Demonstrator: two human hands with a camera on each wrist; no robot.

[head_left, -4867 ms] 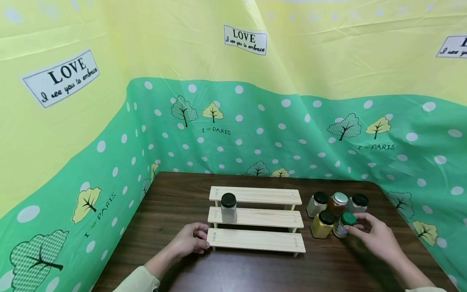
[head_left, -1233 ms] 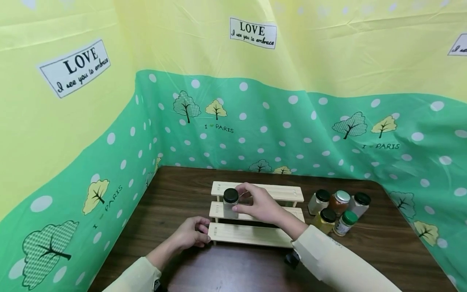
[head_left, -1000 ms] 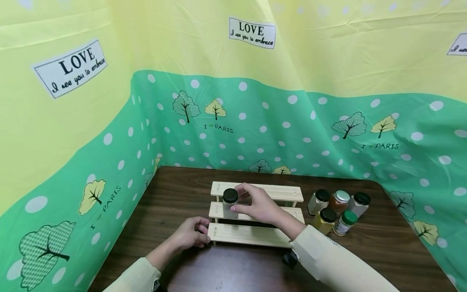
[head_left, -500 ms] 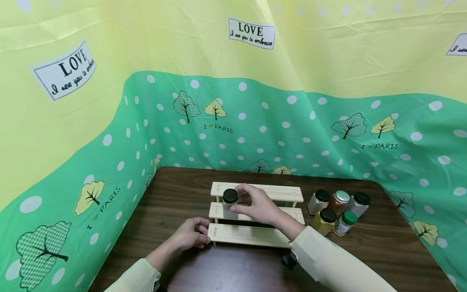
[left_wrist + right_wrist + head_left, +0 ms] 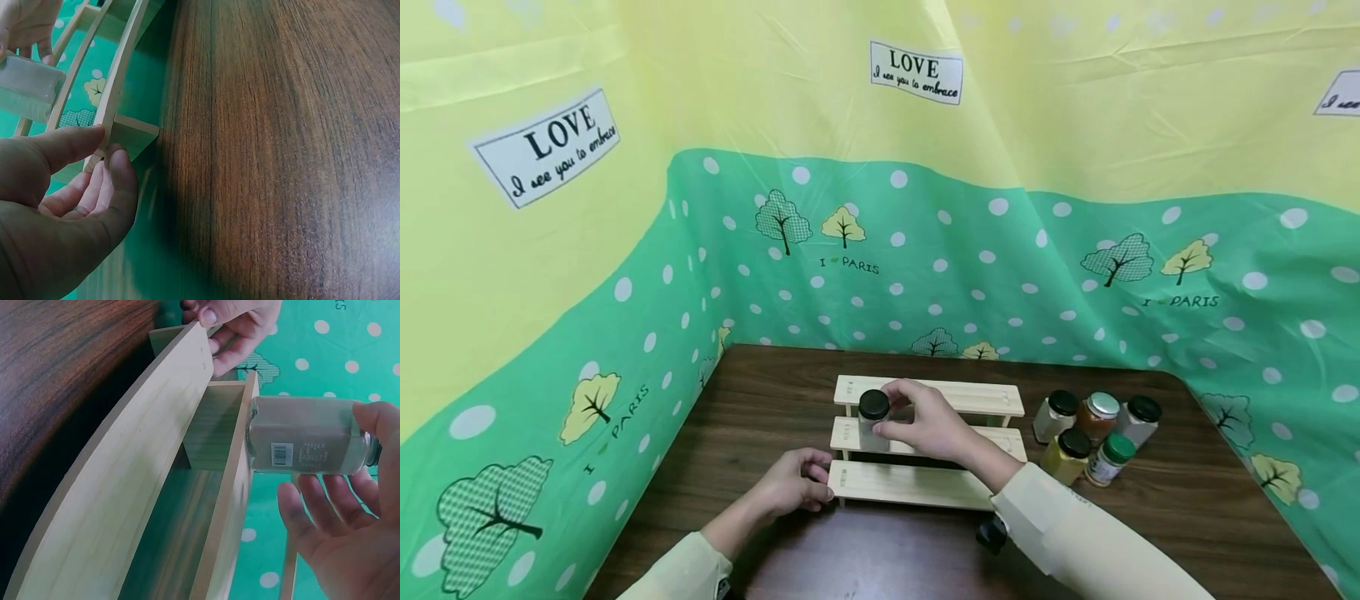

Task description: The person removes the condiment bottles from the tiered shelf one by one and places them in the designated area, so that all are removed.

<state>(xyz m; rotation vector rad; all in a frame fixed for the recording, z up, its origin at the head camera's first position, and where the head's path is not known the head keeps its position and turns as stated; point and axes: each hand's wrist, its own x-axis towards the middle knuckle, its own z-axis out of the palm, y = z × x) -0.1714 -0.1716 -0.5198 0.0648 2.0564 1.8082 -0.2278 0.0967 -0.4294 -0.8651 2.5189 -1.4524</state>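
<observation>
My right hand (image 5: 932,423) holds a square glass spice jar (image 5: 872,429) with a black lid and greyish contents, thumb on one side and fingers on the other. The jar stands upright at the left end of the middle step of a three-step wooden rack (image 5: 917,485). In the right wrist view the jar (image 5: 306,434) shows a barcode label, its base at the step's board. My left hand (image 5: 793,481) pinches the left end of the rack's lowest step; in the left wrist view its thumb and fingertips (image 5: 122,164) meet around the board's end.
Right of the rack several jars stand grouped: a green-lidded jar (image 5: 1108,460), a yellow-filled jar (image 5: 1065,458), a silver-lidded red-brown jar (image 5: 1097,418) and two more with black lids. Patterned cloth (image 5: 925,250) hangs behind and left of the dark wooden table (image 5: 760,392).
Since the oldest frame my right hand has left the green-lidded jar and come left onto the jar on the rack. Over the last second both hands stay in place.
</observation>
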